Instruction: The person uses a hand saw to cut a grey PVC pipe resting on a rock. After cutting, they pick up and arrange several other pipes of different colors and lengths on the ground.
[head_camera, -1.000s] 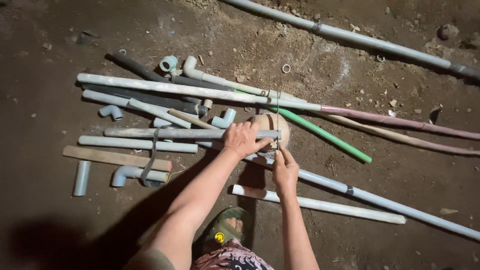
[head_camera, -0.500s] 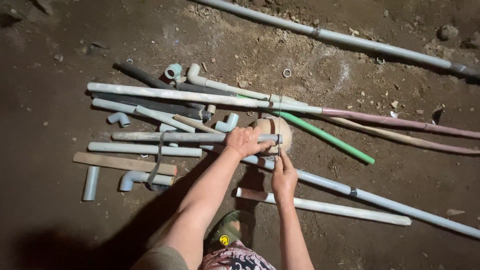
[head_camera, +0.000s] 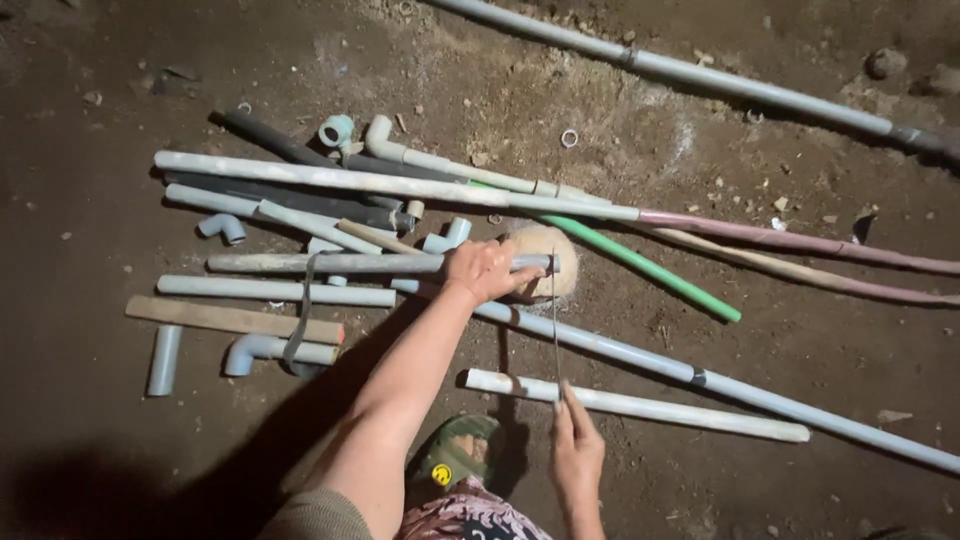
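Note:
My left hand (head_camera: 484, 268) grips a grey plastic pipe (head_camera: 330, 263) near its right end, pressing it onto a round tan block (head_camera: 560, 262) on the dirt floor. Close to my body, my right hand (head_camera: 575, 455) pinches the near end of a thin dark saw blade (head_camera: 556, 330). The blade runs straight up from that hand to the pipe's end, just right of my left hand. A white pipe (head_camera: 650, 405) and a long grey pipe (head_camera: 620, 350) lie across the ground between my two hands, under the blade.
Several grey and white pipes (head_camera: 400, 185), elbow fittings (head_camera: 222, 226), a wooden slat (head_camera: 230, 318) and a green pipe (head_camera: 640, 265) are piled left and behind. A long pipe (head_camera: 700, 75) crosses the top. My sandalled foot (head_camera: 455, 455) is at the bottom.
My right hand has drawn back from the pipe toward my body, pulling the blade along. My left hand still holds the pipe on the block.

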